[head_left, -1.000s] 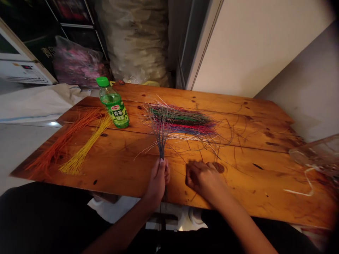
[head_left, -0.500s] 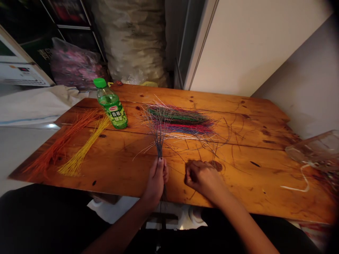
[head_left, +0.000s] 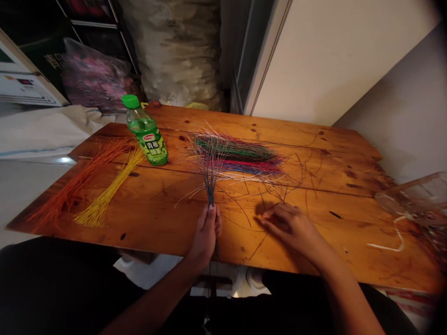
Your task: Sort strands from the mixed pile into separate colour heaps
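My left hand (head_left: 206,228) is wrapped round a bundle of thin grey strands (head_left: 210,179), gripping it near the lower end. The strands stand up from the fist and fan out toward the top. Off to the right, my right hand (head_left: 291,225) hovers low over the table with thumb and fingers apart; I see nothing between them. Beyond the bundle lies a pile of green, red, blue and white strands (head_left: 244,156), partly hidden by the fanned tips. A few loose dark strands (head_left: 240,207) lie between my hands.
The wooden table (head_left: 167,200) carries orange strands (head_left: 84,181) and yellow strands (head_left: 108,195) at the left. A green-capped drink bottle (head_left: 148,135) stands behind them. At the right edge a clear plastic container (head_left: 415,193) lies near a white strip (head_left: 398,242).
My right hand has moved to the right, and its fingers have gone from closed to apart. My left hand keeps its grip on the grey bundle. The view has shifted slightly.
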A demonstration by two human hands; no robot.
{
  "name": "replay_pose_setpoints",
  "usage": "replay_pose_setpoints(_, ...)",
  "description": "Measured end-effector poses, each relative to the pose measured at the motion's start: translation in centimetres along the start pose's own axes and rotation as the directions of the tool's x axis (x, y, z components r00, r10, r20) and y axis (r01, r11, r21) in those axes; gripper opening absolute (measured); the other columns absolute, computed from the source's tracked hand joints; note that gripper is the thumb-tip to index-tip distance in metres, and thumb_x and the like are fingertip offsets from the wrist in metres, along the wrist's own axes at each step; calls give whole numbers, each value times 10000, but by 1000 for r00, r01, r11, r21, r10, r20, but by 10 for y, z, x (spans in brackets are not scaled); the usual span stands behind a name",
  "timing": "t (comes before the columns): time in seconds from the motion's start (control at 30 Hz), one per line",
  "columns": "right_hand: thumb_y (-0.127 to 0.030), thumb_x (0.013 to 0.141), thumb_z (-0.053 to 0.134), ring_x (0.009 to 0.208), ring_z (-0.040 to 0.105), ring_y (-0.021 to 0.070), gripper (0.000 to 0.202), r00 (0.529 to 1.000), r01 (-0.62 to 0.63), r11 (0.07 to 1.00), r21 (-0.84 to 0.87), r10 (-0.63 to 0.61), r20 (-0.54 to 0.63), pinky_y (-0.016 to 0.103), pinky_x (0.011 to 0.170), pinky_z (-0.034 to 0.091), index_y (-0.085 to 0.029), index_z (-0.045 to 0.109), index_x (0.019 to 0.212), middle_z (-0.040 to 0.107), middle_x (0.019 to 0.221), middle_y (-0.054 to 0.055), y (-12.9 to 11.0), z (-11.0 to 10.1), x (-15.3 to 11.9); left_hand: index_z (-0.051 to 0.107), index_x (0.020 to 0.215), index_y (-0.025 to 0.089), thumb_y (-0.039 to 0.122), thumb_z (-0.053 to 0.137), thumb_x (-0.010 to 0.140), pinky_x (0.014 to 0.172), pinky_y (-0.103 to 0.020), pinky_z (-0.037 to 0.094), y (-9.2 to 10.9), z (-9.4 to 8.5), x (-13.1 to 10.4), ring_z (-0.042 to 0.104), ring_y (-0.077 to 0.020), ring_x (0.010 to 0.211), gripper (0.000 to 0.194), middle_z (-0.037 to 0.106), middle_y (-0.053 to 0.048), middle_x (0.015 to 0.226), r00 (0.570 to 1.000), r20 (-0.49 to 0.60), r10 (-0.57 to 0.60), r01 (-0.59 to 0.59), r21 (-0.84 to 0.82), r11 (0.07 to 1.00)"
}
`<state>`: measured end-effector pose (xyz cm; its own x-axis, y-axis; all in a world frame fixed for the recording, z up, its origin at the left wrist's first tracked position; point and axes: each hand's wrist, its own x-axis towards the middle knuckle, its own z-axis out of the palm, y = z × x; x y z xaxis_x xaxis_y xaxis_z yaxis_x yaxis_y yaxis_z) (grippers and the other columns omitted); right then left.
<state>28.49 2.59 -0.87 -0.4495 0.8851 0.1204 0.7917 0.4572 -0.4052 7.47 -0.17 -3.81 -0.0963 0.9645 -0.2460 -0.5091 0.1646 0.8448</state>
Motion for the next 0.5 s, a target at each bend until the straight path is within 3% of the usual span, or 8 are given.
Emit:
replay_pose_setpoints(0.13, -310, 765, 577, 832, 600, 200, 140, 995, 44, 982, -184, -26, 100, 341, 744, 408, -208, 622, 849, 655, 902, 58, -11, 6, -3, 375, 654, 174, 549, 558, 714, 352, -160, 141, 1, 1, 0, 178, -22, 361, 423, 247, 95, 471, 1000, 5, 0, 0, -5, 1000)
replay_pose_setpoints(0.27, -268, 734, 577, 835, 584, 225, 159, 995, 42, 926, -376, -4, 99, 354, 735, 375, -193, 627, 865, 650, 889, 76, -20, 9, -6, 375, 653, 174, 538, 549, 729, 346, -157, 136, 1, 2, -1, 170, -22, 356, 410, 238, 95, 467, 1000, 5, 2, -2, -3, 1000)
replay_pose_setpoints(0.5, -170, 717, 498, 732, 557, 197, 154, 998, 61, 881, -470, -46, 43, 329, 712, 324, -177, 622, 808, 637, 748, 63, -28, 16, -6, 382, 656, 171, 524, 548, 738, 342, -147, 146, -1, 0, 1, 178, -22, 359, 399, 234, 95, 466, 1000, 13, 25, -25, -3, 1000)
